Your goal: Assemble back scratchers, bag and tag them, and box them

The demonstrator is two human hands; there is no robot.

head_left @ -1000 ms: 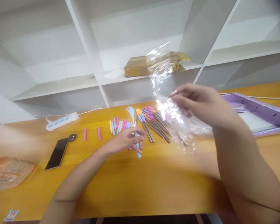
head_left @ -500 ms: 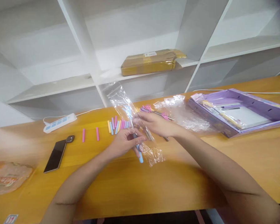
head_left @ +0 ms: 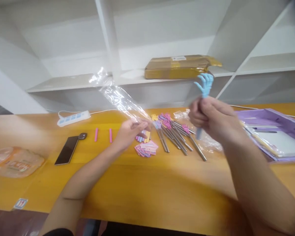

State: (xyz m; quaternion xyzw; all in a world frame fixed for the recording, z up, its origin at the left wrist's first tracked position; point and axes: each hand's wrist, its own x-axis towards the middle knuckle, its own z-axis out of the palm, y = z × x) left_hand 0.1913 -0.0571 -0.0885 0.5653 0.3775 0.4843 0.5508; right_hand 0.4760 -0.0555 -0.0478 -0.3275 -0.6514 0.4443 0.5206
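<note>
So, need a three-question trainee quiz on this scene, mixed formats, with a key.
1. True or false: the right hand holds a blue back scratcher.
2. The left hand holds: A) a power strip; B) a clear plastic bag; C) a cardboard box.
3. How many pink sticks lie between the phone and the left hand?

Key: 1 true; 2 B; 3 two.

Curved black sleeve edge (head_left: 59,232) on the left arm (head_left: 88,175), the forearm bare and slender.
</note>
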